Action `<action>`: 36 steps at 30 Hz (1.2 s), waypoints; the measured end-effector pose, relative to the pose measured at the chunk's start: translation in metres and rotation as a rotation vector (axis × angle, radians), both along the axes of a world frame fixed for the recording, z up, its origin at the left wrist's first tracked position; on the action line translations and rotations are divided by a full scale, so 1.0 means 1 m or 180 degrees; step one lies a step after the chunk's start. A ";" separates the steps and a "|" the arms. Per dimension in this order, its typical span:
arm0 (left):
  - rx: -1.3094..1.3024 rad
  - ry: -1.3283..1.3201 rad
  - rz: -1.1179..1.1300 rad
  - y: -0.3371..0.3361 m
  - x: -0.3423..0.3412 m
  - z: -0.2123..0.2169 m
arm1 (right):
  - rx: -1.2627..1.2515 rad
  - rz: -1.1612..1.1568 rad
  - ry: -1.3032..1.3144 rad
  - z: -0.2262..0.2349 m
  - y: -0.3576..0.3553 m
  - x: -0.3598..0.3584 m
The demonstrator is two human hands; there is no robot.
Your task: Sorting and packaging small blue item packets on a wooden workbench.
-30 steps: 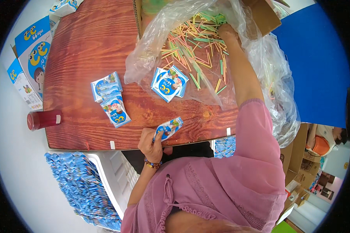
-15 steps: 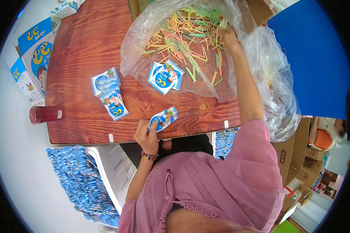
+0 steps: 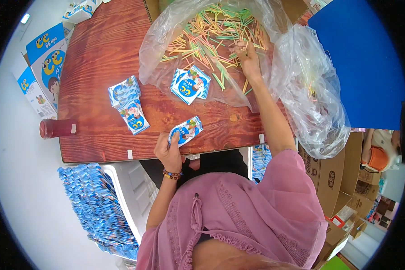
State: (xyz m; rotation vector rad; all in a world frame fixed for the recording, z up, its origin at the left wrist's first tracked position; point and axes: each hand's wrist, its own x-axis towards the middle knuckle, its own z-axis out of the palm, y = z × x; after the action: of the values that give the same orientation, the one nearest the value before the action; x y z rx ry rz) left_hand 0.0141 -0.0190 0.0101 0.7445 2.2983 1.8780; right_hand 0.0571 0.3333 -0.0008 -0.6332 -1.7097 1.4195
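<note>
The person wore a loose pink blouse [image 3: 252, 211], and a beaded bracelet [image 3: 172, 174] circled the left wrist. To the left, below the table edge, blue-and-white packets [image 3: 96, 209] lay massed beside the white wall of a bin [image 3: 123, 200]. The left hand [image 3: 168, 154] was at the near edge of the reddish wooden table [image 3: 99, 49], its thumb and fingers pinching one end of a small blue-and-white sachet [image 3: 186, 131], which was tilted with its free end up to the right. Beyond it on the left, several overlapping sachets [image 3: 129, 108] lay in a short column, with a red cylindrical container [image 3: 57, 128] on its side at the table's left edge. Farther in, two stacked sachets [image 3: 190, 85] rested by the mouth of a clear plastic bag [image 3: 153, 49]. The right hand [image 3: 248, 58] reached over the bag's spread of thin pink, yellow and green sticks [image 3: 207, 33], fingers bent down among them; whether they had gripped any could not be told. A blue panel [image 3: 360, 67] stood at the far right.
</note>
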 end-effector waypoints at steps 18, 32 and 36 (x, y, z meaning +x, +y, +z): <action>0.0226 -0.0335 0.0118 0.001 -0.001 -0.002 | 0.1026 -0.0255 -0.0691 -0.009 -0.018 -0.016; 0.2363 -0.3310 -0.0796 0.060 -0.018 0.028 | -0.2241 0.1098 0.2543 0.084 -0.124 -0.004; 0.2447 -0.3320 -0.0777 0.061 -0.017 0.029 | -0.2049 0.1081 0.2664 0.091 -0.162 -0.008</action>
State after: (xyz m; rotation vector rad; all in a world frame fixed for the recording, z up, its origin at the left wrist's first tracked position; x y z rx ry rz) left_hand -0.0030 0.0416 0.0396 -0.0136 0.8352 2.2126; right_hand 0.0496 0.1710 0.0904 -0.0100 -0.7033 2.1050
